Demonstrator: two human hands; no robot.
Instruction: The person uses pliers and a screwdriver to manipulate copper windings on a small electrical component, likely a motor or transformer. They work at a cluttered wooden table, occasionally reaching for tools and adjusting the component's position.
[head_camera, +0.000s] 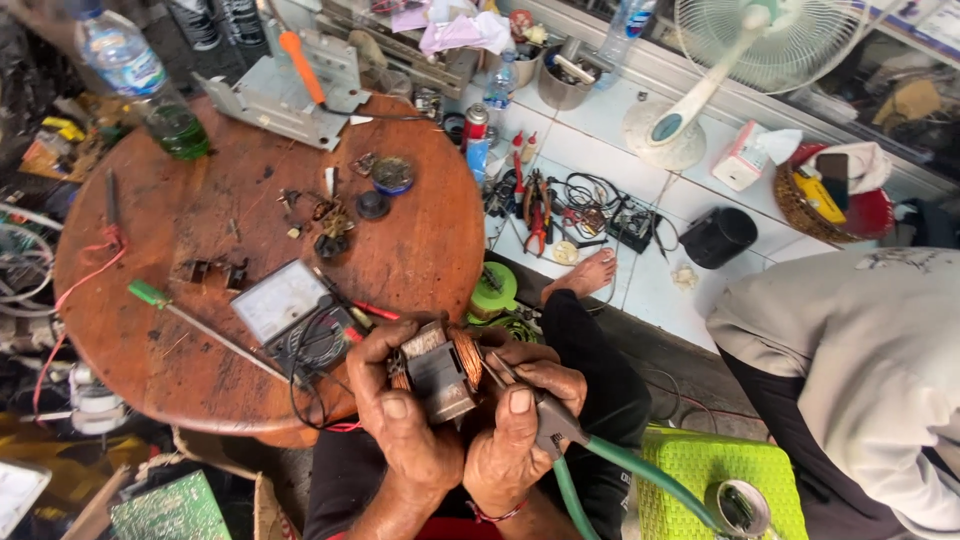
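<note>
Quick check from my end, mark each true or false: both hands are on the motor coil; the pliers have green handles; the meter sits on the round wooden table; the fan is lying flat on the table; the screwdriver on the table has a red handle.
1. Both hands are on the motor coil. True: the left hand and right hand grip it.
2. The pliers have green handles. True.
3. The meter sits on the round wooden table. True.
4. The fan lies flat on the table. False: it stands on the white tiled floor.
5. The screwdriver on the table has a red handle. False: its handle is green.
</note>
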